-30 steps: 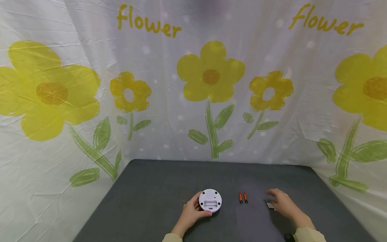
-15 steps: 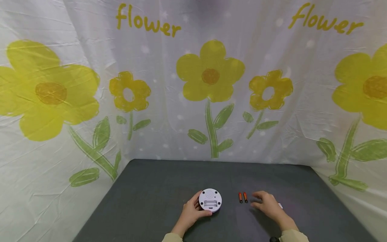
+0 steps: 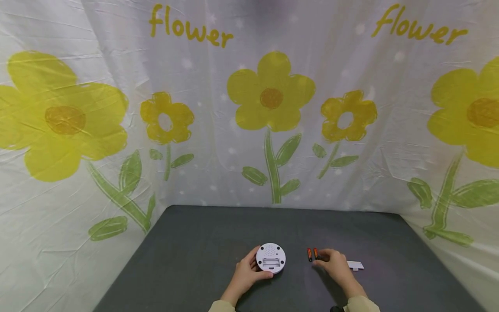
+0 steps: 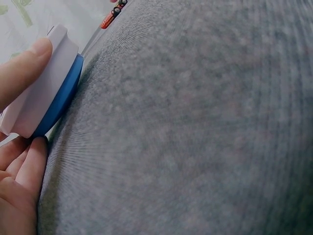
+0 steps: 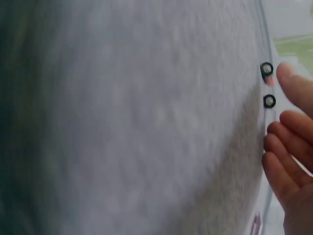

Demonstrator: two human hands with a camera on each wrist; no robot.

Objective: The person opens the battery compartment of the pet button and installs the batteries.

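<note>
A round white device with a blue underside (image 3: 270, 258) shows its face with an uncovered battery compartment (image 3: 271, 262). My left hand (image 3: 246, 273) grips its left side, thumb on the near edge; in the left wrist view the device (image 4: 46, 88) tilts between thumb and fingers. Two orange-and-black batteries lie side by side on the table: the left battery (image 3: 309, 255) and the right battery (image 3: 315, 254). My right hand (image 3: 336, 265) is just right of the right battery, thumb and fingers apart. In the right wrist view the batteries' ends (image 5: 269, 101) appear beside the fingers; contact is unclear.
A small white cover with a tab (image 3: 355, 265) lies on the dark grey table (image 3: 218, 234), right of my right hand. Behind the table hangs a white curtain (image 3: 210, 173) printed with yellow flowers.
My right hand has moved left from above the white cover to the right battery, leaving the cover in sight. My left hand and the device have stayed in place.
</note>
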